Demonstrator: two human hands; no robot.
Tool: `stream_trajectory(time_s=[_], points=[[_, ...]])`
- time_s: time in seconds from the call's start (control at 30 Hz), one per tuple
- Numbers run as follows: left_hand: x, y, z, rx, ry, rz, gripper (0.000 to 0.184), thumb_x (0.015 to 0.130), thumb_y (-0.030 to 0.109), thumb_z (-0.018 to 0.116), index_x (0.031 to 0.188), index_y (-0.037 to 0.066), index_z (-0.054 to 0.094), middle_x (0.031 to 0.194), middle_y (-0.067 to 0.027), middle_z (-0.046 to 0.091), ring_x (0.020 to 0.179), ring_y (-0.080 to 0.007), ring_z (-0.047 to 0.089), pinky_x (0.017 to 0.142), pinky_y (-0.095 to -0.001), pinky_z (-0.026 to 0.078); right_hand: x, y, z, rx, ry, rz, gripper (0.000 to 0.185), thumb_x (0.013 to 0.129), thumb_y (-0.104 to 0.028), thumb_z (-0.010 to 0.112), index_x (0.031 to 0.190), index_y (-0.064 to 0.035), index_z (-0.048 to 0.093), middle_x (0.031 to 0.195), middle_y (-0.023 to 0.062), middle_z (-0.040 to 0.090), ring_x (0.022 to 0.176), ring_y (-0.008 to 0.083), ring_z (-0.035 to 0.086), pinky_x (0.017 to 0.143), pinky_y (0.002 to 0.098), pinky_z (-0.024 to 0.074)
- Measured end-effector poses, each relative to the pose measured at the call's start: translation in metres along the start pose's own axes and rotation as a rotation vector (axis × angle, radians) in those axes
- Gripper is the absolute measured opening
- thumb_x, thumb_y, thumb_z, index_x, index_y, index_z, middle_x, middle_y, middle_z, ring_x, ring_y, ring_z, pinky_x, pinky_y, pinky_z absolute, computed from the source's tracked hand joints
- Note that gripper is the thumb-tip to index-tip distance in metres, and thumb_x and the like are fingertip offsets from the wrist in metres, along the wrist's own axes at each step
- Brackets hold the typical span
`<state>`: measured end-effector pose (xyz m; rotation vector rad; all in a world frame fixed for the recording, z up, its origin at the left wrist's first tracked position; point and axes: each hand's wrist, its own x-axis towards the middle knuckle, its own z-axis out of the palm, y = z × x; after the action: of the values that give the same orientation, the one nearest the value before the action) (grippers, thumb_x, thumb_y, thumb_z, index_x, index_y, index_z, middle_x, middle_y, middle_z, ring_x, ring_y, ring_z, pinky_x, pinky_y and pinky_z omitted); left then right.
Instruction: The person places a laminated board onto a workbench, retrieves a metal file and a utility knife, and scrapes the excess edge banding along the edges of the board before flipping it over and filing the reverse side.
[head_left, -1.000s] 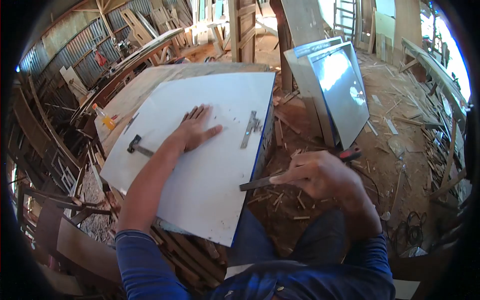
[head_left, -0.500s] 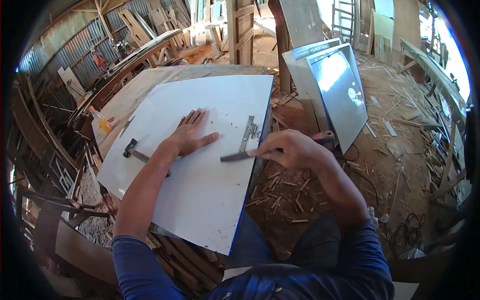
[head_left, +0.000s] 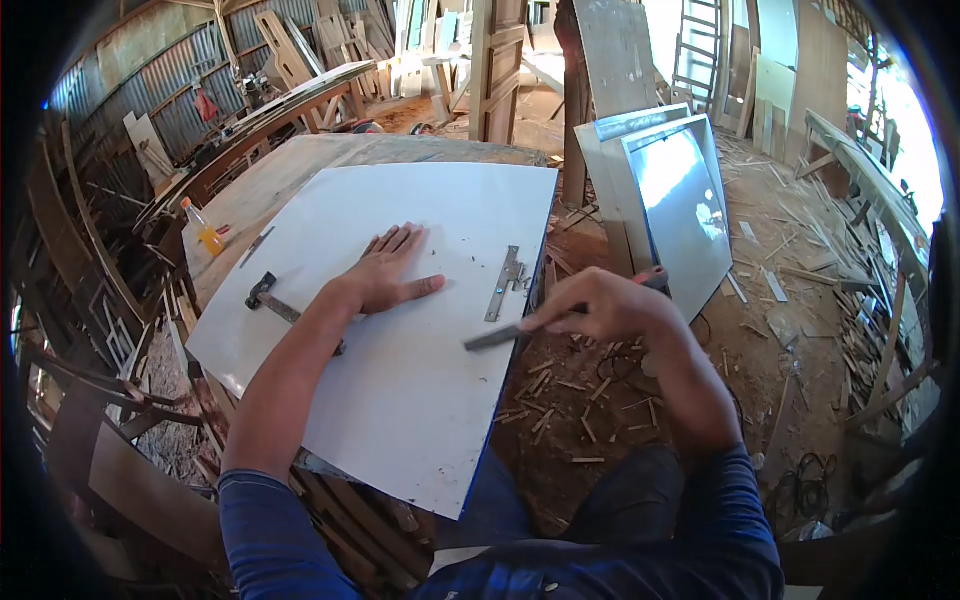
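Note:
My left hand (head_left: 388, 282) lies flat on a large white panel (head_left: 400, 400) with a blue edge, its fingers spread. My right hand (head_left: 598, 308) is wrapped round a chisel (head_left: 492, 338), whose flat dark blade points left over the panel's right edge; the blade is slightly blurred. Behind the fist sticks out the red and black butt of its handle. Up from the blade lies a narrow metal plate (head_left: 503, 284), with small metal pieces beside it. A hammer (head_left: 270, 296) rests on the panel, partly hidden by my left forearm.
A thin dark strip (head_left: 257, 247) lies at the panel's left side. An orange drink bottle (head_left: 204, 228) stands on the worktable (head_left: 310, 152). To the right lean a glossy panel (head_left: 680, 205) and frames. Wood scraps (head_left: 545, 400) and a cable (head_left: 808, 478) litter the floor.
The view has shifted slightly. My right hand and the chisel have moved a little toward me along the panel's edge, baring more of the metal plate. My left hand stays put on the panel.

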<state>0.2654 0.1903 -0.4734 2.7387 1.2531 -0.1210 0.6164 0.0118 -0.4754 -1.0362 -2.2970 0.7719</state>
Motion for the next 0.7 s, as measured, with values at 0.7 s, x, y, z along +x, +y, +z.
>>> stream_trajectory(time_s=[0.7], points=[[-0.001, 0.001, -0.001, 0.001, 0.004, 0.011, 0.128, 0.094, 0.096, 0.04, 0.178, 0.005, 0.007, 0.184, -0.0255, 0.006, 0.172, -0.0375, 0.002, 0.14, -0.0471, 0.004, 0.03, 0.029, -0.022, 0.065, -0.09, -0.052, 0.039, 0.097, -0.003, 0.079, 0.132, -0.0178, 0.082, 0.116, 0.0069, 0.084, 0.101, 0.0152, 0.074, 0.097, 0.0319, 0.0569]])
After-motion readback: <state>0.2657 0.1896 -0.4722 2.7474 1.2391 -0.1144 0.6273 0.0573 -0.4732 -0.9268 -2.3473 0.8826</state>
